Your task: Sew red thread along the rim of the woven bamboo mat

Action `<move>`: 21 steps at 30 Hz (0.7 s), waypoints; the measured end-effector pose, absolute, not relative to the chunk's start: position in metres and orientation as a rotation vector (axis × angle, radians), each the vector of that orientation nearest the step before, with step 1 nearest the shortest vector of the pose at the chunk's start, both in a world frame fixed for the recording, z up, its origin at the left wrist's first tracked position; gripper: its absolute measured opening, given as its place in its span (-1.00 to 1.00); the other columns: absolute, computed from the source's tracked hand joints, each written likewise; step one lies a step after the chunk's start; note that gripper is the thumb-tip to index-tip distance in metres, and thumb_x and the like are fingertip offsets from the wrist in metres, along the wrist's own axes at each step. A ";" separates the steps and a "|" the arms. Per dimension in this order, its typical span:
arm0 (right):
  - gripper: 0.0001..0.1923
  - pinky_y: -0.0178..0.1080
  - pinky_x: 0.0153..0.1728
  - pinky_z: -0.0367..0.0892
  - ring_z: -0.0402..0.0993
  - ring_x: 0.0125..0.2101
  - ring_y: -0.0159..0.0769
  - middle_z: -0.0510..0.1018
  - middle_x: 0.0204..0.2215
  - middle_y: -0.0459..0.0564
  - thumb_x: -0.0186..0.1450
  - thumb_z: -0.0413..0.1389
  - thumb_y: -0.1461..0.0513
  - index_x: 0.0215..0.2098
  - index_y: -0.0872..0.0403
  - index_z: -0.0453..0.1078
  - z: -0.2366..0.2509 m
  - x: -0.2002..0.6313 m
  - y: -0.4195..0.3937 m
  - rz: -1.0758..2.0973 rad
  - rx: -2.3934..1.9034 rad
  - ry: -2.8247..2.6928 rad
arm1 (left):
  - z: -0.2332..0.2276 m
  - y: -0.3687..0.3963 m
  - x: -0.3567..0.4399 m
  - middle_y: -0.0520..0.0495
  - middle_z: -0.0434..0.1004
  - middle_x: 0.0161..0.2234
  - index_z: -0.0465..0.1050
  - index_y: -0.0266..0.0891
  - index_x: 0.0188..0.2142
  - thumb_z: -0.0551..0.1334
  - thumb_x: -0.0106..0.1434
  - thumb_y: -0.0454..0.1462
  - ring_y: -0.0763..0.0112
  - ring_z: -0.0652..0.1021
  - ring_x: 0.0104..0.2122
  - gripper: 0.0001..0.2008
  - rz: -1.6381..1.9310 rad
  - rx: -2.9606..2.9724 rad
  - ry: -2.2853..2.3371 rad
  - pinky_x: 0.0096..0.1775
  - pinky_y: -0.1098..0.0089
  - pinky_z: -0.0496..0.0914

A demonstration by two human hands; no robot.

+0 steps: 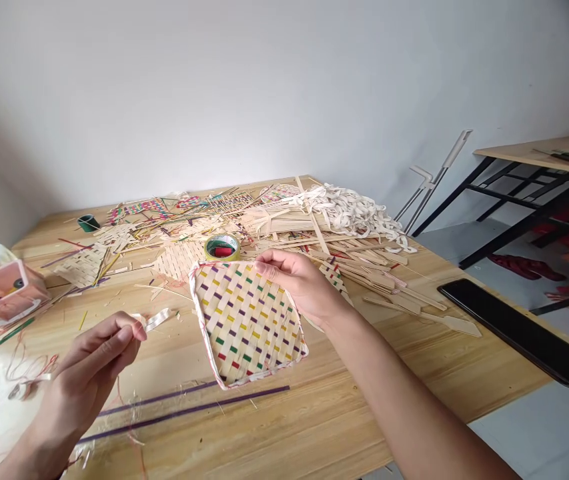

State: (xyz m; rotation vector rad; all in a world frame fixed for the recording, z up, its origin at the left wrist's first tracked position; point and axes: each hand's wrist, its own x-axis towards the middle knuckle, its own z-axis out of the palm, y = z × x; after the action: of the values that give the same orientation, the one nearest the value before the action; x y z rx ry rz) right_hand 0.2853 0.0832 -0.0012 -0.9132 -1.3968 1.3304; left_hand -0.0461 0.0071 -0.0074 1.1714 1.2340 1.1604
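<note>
My right hand (300, 283) grips the far edge of a small square woven tray (245, 323), pale bamboo with coloured squares and a pinkish rim, tilted up off the wooden table (344, 413). Left of it, my left hand (95, 363) pinches the end of a thin pale strip (157, 320) between thumb and fingers. Two long purple strips (184, 407) lie on the table just below the tray and between my hands.
A tape roll (222, 247) stands behind the tray amid a heap of bamboo strips and woven pieces (274, 223). A pink box (1, 293) sits at the left edge, a dark flat phone-like slab (519, 331) at the right edge. Another table (539, 157) stands far right.
</note>
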 end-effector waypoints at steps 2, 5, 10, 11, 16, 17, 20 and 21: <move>-0.70 -0.25 -0.21 0.30 0.43 -0.27 -0.31 0.55 -0.30 -0.07 0.28 0.35 0.03 -0.22 0.07 0.51 -0.004 0.282 0.082 1.357 -0.926 -1.444 | -0.010 0.005 -0.046 0.00 0.35 -0.47 0.60 -0.20 -0.32 0.43 0.29 0.04 0.44 0.25 -0.45 -0.65 1.106 1.189 1.194 -0.41 0.44 0.23; -0.75 -0.24 -0.17 0.35 0.52 -0.22 -0.28 0.62 -0.22 -0.01 0.30 0.35 0.11 -0.16 0.08 0.54 -0.007 0.274 0.077 1.422 -0.930 -1.559 | -0.011 0.005 -0.045 -0.02 0.37 -0.45 0.61 -0.20 -0.32 0.43 0.30 0.03 0.43 0.27 -0.45 -0.66 1.106 1.213 1.179 -0.44 0.43 0.20; -0.81 -0.22 -0.14 0.39 0.56 -0.20 -0.25 0.67 -0.24 0.01 0.31 0.35 0.16 -0.17 0.10 0.59 -0.008 0.267 0.069 1.485 -0.923 -1.731 | -0.006 0.008 -0.040 0.05 0.19 -0.60 0.65 -0.18 -0.34 0.44 0.29 0.03 0.44 0.22 -0.52 -0.68 1.214 1.221 1.167 -0.47 0.40 0.15; -0.79 -0.21 -0.15 0.39 0.56 -0.22 -0.25 0.67 -0.25 0.00 0.30 0.36 0.15 -0.17 0.10 0.59 -0.008 0.267 0.068 1.501 -0.927 -1.755 | -0.005 0.008 -0.040 0.06 0.15 -0.62 0.65 -0.17 -0.34 0.44 0.28 0.03 0.44 0.21 -0.53 -0.68 1.235 1.214 1.167 -0.47 0.40 0.15; -0.69 -0.28 -0.30 0.29 0.48 -0.31 -0.30 0.66 -0.31 -0.04 0.29 0.38 0.04 -0.17 0.11 0.62 -0.007 0.270 0.066 1.461 -1.027 -1.977 | -0.004 0.008 -0.041 0.07 0.17 -0.59 0.65 -0.18 -0.34 0.51 0.20 -0.01 0.47 0.17 -0.54 -0.70 1.323 1.155 1.180 -0.46 0.40 0.14; -0.67 -0.29 -0.35 0.23 0.44 -0.35 -0.32 0.63 -0.35 -0.06 0.29 0.37 0.01 -0.22 0.11 0.62 -0.007 0.270 0.065 1.445 -1.036 -2.016 | -0.003 0.008 -0.042 0.08 0.18 -0.60 0.65 -0.19 -0.34 0.52 0.19 -0.01 0.47 0.18 -0.54 -0.70 1.334 1.145 1.185 -0.45 0.40 0.15; -0.64 -0.30 -0.39 0.15 0.34 -0.40 -0.36 0.56 -0.41 -0.09 0.31 0.33 -0.02 -0.32 0.13 0.57 -0.005 0.272 0.066 1.437 -1.028 -2.009 | -0.002 0.008 -0.042 0.08 0.19 -0.62 0.65 -0.18 -0.35 0.53 0.17 -0.01 0.47 0.19 -0.54 -0.69 1.357 1.127 1.200 -0.44 0.40 0.15; -0.63 -0.30 -0.39 0.15 0.34 -0.39 -0.35 0.55 -0.40 -0.09 0.32 0.32 -0.03 -0.32 0.13 0.55 -0.004 0.273 0.066 1.432 -1.021 -1.968 | -0.001 0.008 -0.042 0.08 0.20 -0.62 0.65 -0.18 -0.36 0.54 0.16 -0.01 0.47 0.20 -0.54 -0.69 1.361 1.124 1.204 -0.44 0.40 0.14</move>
State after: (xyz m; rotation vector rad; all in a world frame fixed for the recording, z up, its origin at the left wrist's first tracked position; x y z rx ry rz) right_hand 0.2727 0.0662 -0.0041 -1.0215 -1.9684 1.4318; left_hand -0.0423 0.0078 -0.0009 1.1235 1.2045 1.3608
